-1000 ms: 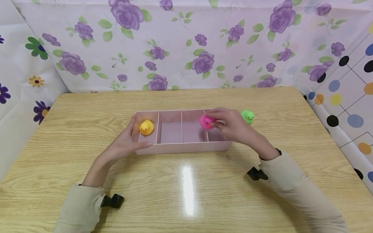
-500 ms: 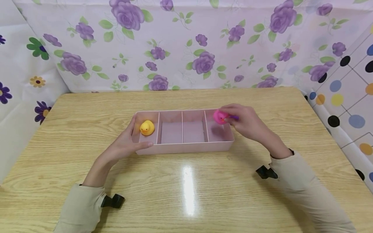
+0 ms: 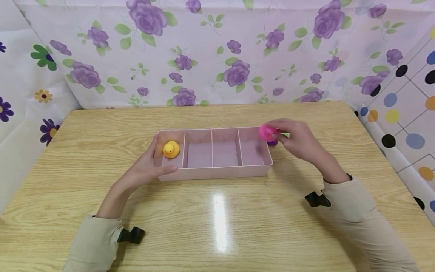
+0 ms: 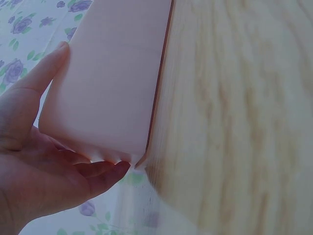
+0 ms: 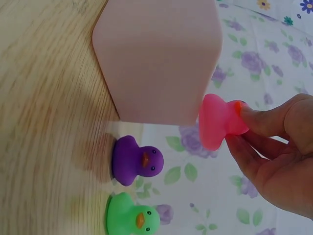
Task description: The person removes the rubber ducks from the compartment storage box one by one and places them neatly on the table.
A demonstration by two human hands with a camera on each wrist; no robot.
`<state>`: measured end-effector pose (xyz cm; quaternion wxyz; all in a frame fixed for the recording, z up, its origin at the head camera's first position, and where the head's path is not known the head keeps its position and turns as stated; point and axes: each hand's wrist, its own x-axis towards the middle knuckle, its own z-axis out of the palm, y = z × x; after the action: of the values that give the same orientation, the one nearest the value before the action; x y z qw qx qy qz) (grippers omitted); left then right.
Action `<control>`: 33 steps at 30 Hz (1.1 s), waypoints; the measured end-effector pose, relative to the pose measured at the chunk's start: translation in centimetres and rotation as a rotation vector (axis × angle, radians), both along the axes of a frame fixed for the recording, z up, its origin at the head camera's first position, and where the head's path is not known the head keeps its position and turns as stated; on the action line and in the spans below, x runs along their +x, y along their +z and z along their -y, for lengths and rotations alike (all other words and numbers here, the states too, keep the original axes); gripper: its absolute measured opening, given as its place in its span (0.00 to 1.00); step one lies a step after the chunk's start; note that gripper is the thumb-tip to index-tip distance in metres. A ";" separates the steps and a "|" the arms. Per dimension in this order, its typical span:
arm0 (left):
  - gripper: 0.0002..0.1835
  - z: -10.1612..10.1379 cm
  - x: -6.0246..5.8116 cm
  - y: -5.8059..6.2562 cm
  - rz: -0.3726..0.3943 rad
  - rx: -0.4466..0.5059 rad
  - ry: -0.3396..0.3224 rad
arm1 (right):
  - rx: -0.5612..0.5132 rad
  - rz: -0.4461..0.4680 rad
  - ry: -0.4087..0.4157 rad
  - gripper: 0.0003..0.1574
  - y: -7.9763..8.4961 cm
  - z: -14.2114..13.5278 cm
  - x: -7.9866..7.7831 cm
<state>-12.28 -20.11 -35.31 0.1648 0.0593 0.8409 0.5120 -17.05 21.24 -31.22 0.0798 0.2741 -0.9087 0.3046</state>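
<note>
A pink rubber duck (image 3: 266, 133) is pinched between the thumb and fingers of my right hand (image 3: 295, 140), held up at the right end of a pale pink box (image 3: 217, 173) with four compartments in a row. In the right wrist view the pink duck (image 5: 217, 122) is level with the box's rim. My left hand (image 3: 144, 168) grips the box's left end, thumb along the front rim and fingers round the end wall. The leftmost compartment holds a yellow rubber duck (image 3: 171, 149). Below my right hand, a purple duck (image 5: 134, 160) and a green duck (image 5: 129, 216) stand on the table.
The box stands on a wood-grain table (image 3: 176, 226). A floral sheet (image 3: 210, 53) hangs behind the table's far edge, and a dotted sheet (image 3: 404, 121) covers the right side. In the head view, my right hand partly hides the purple and green ducks.
My right hand has carried the pink duck rightward, from over the divider before the last compartment to the box's right end. The left hand and the box have stayed put.
</note>
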 end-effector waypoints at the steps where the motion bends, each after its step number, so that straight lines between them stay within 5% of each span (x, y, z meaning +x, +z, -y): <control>1: 0.66 0.0 0.0 0.0 -0.001 0.000 0.001 | -0.002 -0.001 -0.006 0.20 0.0 -0.2 0.0; 33: 0.67 0.0 0.0 -0.1 0.002 0.005 0.014 | 0.023 0.143 -0.210 0.23 -0.5 -5.7 -1.9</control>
<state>-12.28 -20.09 -35.45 0.1620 0.0535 0.8399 0.5153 -18.99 26.96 -31.71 0.0431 0.1560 -0.9392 0.3027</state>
